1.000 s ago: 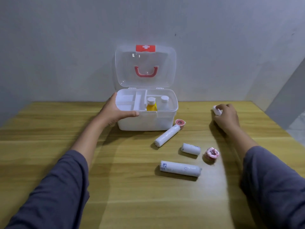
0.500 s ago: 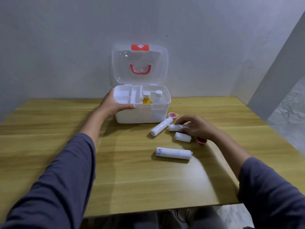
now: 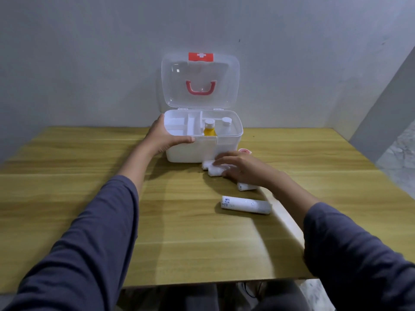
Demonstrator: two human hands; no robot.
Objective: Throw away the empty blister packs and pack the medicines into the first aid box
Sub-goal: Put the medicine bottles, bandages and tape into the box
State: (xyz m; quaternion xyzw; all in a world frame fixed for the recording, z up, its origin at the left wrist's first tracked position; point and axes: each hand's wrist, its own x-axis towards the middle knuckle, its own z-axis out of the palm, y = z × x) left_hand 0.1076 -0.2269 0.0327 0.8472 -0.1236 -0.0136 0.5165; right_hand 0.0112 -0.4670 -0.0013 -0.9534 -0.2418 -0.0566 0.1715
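- The right hand [image 3: 243, 168] was laid palm-down over two white wrapped gauze rolls [image 3: 213, 169] just in front of the box, its fingers [image 3: 224, 161] spread and lightly curled over them; whether the rolls were truly gripped or only gathered could not be told.
- Compared with a second before, that hand had been brought in from the far right of the table, and a small white roll carried from there had been set beside the roll lying by the box; this was judged to mean that the scattered supplies were being collected for packing.
- The left hand [image 3: 165, 138] was kept clasped on the near left corner of the white plastic first aid box [image 3: 190, 151], thumb along the front rim, steadying it as before.
- The box stood at the back of the wooden table [image 3: 89, 176], its clear lid with red handle upright; a yellow bottle [image 3: 209, 129] and a white bottle [image 3: 225, 124] were seen in the right compartment, the left trays bare.
- A short white roll [image 3: 246, 187] was partly hidden under the right wrist, a long white labelled roll [image 3: 246, 205] lay nearer, and a pink tape roll [image 3: 244, 151] sat beside the box.
- No blister packs were visible.
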